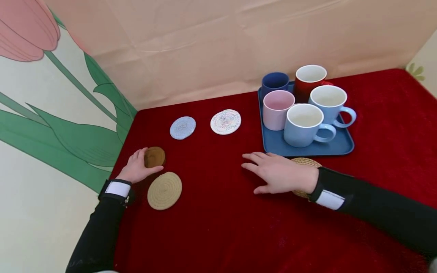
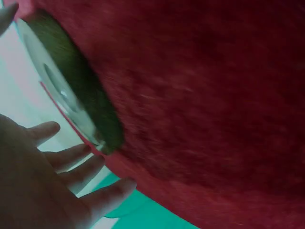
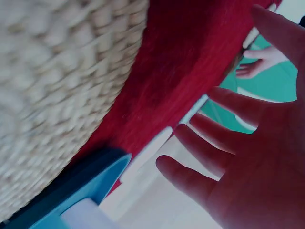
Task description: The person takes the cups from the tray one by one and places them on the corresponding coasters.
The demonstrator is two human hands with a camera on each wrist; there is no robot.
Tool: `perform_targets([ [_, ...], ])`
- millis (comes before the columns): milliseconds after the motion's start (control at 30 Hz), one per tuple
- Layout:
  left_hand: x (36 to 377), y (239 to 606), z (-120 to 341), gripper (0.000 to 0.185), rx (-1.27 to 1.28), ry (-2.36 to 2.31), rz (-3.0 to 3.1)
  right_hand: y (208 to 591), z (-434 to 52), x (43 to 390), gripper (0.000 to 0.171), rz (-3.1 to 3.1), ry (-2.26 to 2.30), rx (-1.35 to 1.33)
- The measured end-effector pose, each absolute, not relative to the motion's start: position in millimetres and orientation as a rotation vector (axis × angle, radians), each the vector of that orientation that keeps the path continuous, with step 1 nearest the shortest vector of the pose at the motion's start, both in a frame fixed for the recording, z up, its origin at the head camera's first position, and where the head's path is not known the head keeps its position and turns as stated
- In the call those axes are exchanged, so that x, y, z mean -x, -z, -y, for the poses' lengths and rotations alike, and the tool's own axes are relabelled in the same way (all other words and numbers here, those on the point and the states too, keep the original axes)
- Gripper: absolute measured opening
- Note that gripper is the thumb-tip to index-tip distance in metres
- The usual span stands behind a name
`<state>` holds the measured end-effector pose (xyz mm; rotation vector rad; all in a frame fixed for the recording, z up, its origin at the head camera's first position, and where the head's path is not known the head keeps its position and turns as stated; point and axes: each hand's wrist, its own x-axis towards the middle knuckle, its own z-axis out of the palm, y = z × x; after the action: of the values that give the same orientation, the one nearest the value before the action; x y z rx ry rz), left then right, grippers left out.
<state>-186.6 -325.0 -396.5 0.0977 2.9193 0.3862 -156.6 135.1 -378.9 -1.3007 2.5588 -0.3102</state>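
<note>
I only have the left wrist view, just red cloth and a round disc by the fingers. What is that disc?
Observer: A small brown coaster; the left hand lies against its edge.
Operator: Where's the right hand?
Observer: The right hand lies flat on the red cloth, its wrist over a woven coaster.
Operator: Any cups around?
Observer: Five mugs stand on a blue tray, apart from both hands.

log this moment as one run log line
left hand: touching brown coaster | right hand: flat, over woven coaster | mugs: on blue tray
</note>
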Motion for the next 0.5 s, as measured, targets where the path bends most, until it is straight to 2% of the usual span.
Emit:
perform_targets([
  [267,191.9,406.2,330.1,0.109,-0.091,-0.458,-2.878,384.8,-127.6,158.1,0.093,-2.446,0.309,1.124],
  [500,195.0,405.6,329.1,0.104,-0.094,-0.473,-2.904,389.5,-128.2,159.7,0.096,-2.402,0.315,1.072],
])
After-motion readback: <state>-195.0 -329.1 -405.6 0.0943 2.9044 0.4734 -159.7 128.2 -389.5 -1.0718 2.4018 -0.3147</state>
